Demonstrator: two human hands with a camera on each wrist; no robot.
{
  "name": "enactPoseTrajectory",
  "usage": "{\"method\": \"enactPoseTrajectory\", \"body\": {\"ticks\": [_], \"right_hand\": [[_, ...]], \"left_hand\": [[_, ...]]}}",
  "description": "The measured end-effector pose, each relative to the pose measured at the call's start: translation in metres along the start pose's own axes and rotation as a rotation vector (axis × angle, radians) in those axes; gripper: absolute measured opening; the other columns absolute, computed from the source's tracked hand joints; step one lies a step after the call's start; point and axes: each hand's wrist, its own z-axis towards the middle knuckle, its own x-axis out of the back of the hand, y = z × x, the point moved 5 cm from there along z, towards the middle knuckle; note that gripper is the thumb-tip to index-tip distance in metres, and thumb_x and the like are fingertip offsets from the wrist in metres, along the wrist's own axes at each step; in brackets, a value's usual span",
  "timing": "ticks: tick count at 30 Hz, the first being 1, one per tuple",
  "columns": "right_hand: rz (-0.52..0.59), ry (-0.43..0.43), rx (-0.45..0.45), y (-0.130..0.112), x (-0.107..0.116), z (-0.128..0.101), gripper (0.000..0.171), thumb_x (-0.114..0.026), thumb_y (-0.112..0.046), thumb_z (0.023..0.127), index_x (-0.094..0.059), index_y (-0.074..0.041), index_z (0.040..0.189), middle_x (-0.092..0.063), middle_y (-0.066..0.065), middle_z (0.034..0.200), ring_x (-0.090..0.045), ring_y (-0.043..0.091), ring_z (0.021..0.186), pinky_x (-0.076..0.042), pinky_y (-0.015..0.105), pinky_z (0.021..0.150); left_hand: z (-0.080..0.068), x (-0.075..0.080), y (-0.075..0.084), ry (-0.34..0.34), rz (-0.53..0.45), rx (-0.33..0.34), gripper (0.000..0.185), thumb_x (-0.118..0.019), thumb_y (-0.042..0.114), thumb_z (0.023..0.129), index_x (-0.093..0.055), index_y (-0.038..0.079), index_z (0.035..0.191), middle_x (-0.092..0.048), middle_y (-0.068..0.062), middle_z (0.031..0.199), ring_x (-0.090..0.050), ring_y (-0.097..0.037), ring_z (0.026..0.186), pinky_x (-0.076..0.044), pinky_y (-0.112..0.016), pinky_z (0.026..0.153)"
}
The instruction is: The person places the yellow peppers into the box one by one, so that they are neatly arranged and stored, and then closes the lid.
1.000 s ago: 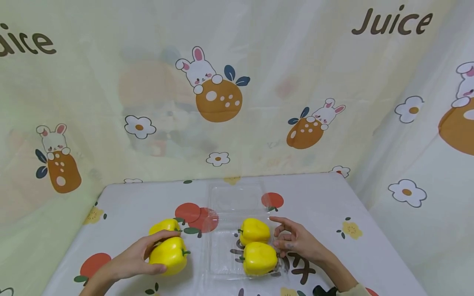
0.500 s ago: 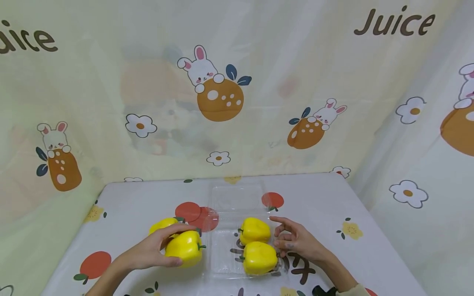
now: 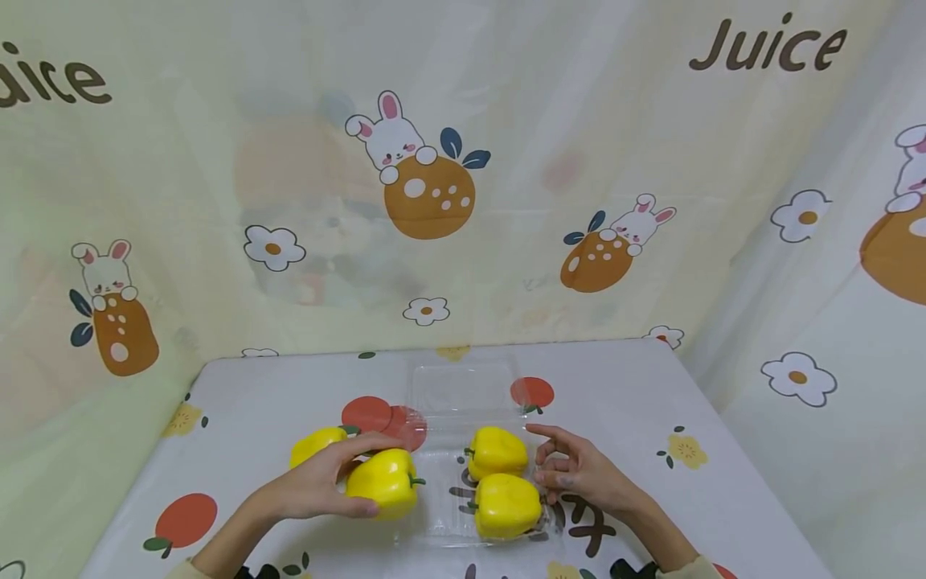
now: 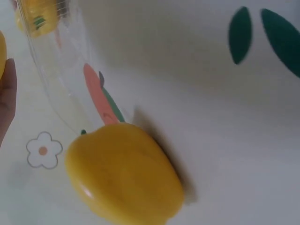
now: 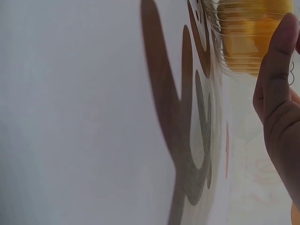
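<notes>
The left hand (image 3: 318, 486) grips a pepper (image 3: 383, 482) just left of the tray (image 3: 441, 527), stem pointing right toward it, while the right hand (image 3: 579, 474), fingers loosely open and holding nothing, rests at the tray's right edge.

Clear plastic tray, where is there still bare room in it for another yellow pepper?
The clear plastic tray has its left half bare, beside the two peppers filling its right half. The left hand holds a pepper at that left edge. The right hand crowds the right rim.
</notes>
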Motion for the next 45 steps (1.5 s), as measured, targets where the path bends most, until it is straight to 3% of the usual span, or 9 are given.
{"method": "enactPoseTrajectory", "body": {"ticks": [12,24,34,45], "right_hand": [[-0.001,-0.005,0.013,0.0,0.0,0.0,0.085,-0.076,-0.01,0.097,-0.027,-0.004,0.165,-0.05,0.016,0.115,-0.066,0.013,0.079,-0.064,0.026,0.073],[0.009,-0.004,0.012,0.002,0.001,0.0,0.084,-0.076,-0.008,0.097,-0.027,-0.004,0.166,-0.051,0.016,0.114,-0.066,0.014,0.08,-0.064,0.027,0.073],[0.009,-0.008,0.0,0.001,0.001,0.0,0.084,-0.076,-0.01,0.097,-0.027,-0.004,0.166,-0.052,0.012,0.112,-0.066,0.013,0.08,-0.064,0.026,0.073],[0.006,-0.003,-0.007,0.0,0.0,0.0,0.085,-0.076,-0.01,0.097,-0.027,-0.005,0.166,-0.052,0.013,0.112,-0.065,0.013,0.079,-0.064,0.027,0.072]], "left_hand": [[0.015,-0.01,0.009,-0.041,0.012,-0.006,0.069,-0.08,0.034,0.089,-0.052,0.036,0.152,-0.055,0.003,0.158,-0.057,-0.007,0.126,-0.054,-0.027,0.104],[0.024,-0.018,0.013,-0.077,0.016,-0.042,0.07,-0.079,0.035,0.09,-0.052,0.03,0.154,-0.055,-0.004,0.158,-0.054,-0.008,0.134,-0.051,-0.027,0.11],[0.031,-0.026,0.016,-0.107,-0.01,-0.055,0.068,-0.08,0.032,0.09,-0.053,0.029,0.153,-0.058,-0.002,0.155,-0.058,-0.008,0.125,-0.052,-0.025,0.106],[0.037,-0.032,0.012,-0.115,0.033,-0.008,0.069,-0.081,0.038,0.089,-0.054,0.031,0.152,-0.058,0.007,0.155,-0.057,-0.006,0.13,-0.052,-0.03,0.107]]}}
